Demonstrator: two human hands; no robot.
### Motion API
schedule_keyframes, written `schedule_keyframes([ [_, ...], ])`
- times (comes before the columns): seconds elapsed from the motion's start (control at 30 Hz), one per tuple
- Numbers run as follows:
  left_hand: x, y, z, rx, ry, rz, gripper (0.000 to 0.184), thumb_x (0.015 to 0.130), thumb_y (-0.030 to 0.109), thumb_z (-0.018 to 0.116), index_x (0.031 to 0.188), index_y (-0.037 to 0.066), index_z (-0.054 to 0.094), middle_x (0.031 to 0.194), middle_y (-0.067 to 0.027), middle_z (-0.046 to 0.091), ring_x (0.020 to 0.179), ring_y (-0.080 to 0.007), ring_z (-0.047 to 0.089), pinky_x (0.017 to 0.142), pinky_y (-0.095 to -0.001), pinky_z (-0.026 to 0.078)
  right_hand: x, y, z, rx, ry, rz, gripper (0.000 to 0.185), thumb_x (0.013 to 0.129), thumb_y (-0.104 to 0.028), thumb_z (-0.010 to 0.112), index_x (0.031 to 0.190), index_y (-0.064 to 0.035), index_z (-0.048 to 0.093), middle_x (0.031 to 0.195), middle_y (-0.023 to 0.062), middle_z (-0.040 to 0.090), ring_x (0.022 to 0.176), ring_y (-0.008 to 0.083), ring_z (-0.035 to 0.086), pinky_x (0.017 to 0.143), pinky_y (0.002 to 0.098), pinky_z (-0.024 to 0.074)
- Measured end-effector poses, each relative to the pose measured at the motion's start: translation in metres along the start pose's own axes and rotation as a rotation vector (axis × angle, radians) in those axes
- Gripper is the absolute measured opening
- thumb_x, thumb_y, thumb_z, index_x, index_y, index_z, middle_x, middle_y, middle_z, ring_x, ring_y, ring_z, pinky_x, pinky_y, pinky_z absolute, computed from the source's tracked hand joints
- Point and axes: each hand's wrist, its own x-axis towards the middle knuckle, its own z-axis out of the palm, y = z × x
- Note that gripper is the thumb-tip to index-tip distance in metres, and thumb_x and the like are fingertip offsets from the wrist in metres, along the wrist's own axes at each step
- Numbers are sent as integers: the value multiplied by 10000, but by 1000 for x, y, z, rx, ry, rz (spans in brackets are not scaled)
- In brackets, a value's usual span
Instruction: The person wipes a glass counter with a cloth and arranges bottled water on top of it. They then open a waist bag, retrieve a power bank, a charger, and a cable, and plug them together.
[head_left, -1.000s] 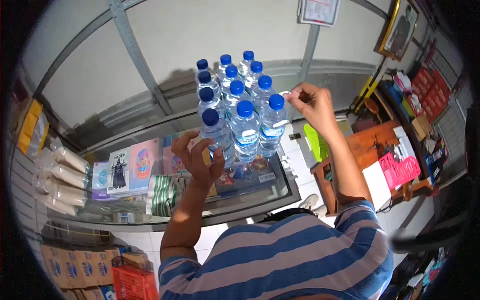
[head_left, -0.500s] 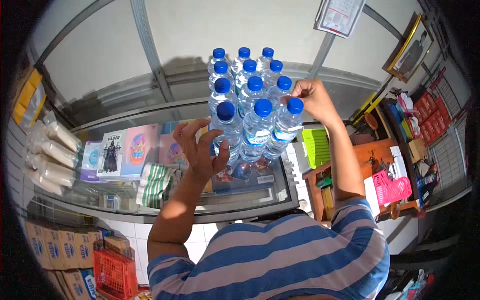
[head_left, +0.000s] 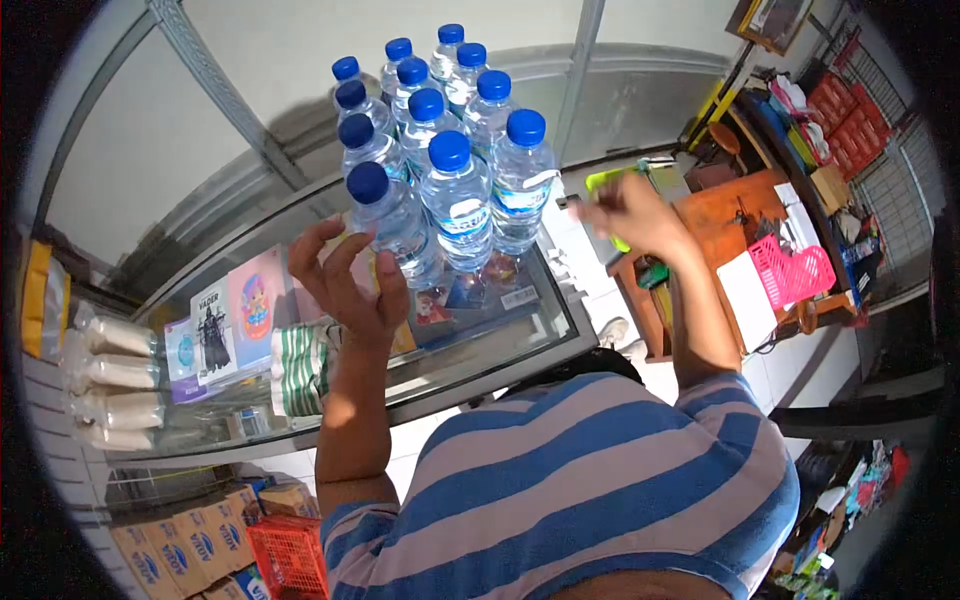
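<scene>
Blue-capped bottles [head_left: 463,205], upper centre of frame, stand close-packed on glass worktop [head_left: 505,371]. Left hand [head_left: 352,287], centre left: grip splayed, unclosed, beside front-left bottle [head_left: 395,228]; contact unclear. Right hand [head_left: 642,222], right of centre: blurred, grip can't tell. Risk: left-hand nudge topples bottles.

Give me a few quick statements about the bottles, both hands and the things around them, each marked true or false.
1. The bottles have blue caps. True.
2. The right hand is gripping a bottle. False: it is apart from the bottles.
3. The left hand is closest to the front-left bottle. True.
4. The striped cloth is right of the bottles. False: it is to their left.
5. The red basket is beside cardboard boxes. True.
</scene>
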Motion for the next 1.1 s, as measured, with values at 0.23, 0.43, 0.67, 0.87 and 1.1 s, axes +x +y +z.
schedule_keyframes([
  [0.23, -3, 13, 6, -105, 3, -3, 197, 820, 256, 574, 942, 103, 591, 1128, -127, 503, 1002, -261, 446, 887, -402, 349, -77, 16, 40, -119, -98, 39, 255, 813, -211, 701, 737, 29, 664, 578, 64, 585, 481, 168, 477, 493, 287, 388],
  [0.43, -5, 9, 9, -138, 13, 3, 198, 812, 259, 587, 936, 105, 591, 1144, -127, 496, 1012, -262, 442, 885, -398, 351, -69, -46, 7, -30, 129, -86, 173, 803, -142, 675, 715, 5, 658, 580, 80, 585, 502, 172, 509, 521, 279, 407],
  [0.67, -7, 6, 8, -131, 33, -9, 198, 800, 238, 598, 946, 104, 603, 1166, -124, 488, 1023, -266, 434, 884, -388, 344, 6, -153, -30, -232, 474, -524, 103, 791, -90, 709, 728, -10, 693, 563, 55, 595, 463, 117, 481, 478, 225, 391],
  [0.87, -1, -3, 7, -75, 77, -17, 192, 805, 207, 594, 960, 93, 600, 1167, -124, 487, 1023, -273, 443, 905, -393, 337, 84, -164, -16, -372, 231, -475, 162, 710, -148, 754, 705, 7, 709, 609, 94, 653, 501, 213, 568, 573, 331, 493],
  [1.1, 11, 5, -5, -93, 91, -18, 184, 826, 187, 578, 959, 61, 601, 1163, -140, 495, 1071, -278, 449, 939, -402, 338, 103, -173, -15, -416, -71, -250, 183, 682, -133, 781, 739, 30, 720, 602, 83, 645, 494, 184, 545, 550, 308, 478],
])
